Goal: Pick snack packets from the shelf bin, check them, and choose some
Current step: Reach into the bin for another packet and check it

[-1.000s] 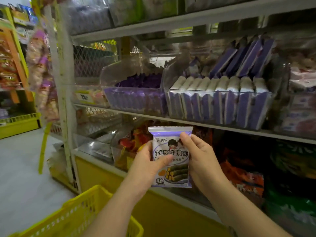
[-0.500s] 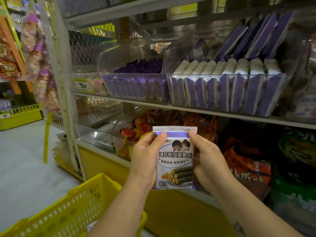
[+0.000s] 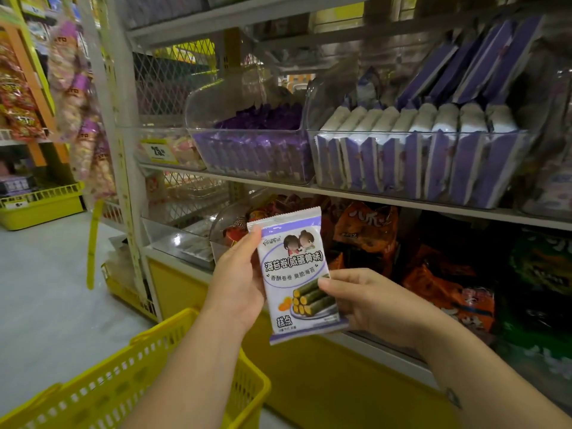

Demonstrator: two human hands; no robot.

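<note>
The snack packet (image 3: 295,274) is a flat, glossy pillow pack, white with lilac bands, crimped along its top edge and printed with green rolls. It is held upright in front of the lower shelf, above the yellow basket (image 3: 123,382). The left hand (image 3: 238,283) grips its left edge with the thumb near the top corner. The right hand (image 3: 371,301) pinches the lower right corner, thumb on the front and fingers (image 3: 349,275) curled behind.

On the metal shelf (image 3: 387,198) above stands a clear hard-plastic bin (image 3: 523,168) packed with matching white-and-purple packets on edge. Just left of it, a second clear bin (image 3: 247,178) holds small crinkled purple wrappers. Below, crumpled orange bags (image 3: 368,230) and dark green bags (image 3: 538,264) fill the space behind the hands. The basket is a stiff plastic lattice, partly hidden by the left forearm. Strips of bagged snacks (image 3: 77,103) hang by the white upright at the far left.
</note>
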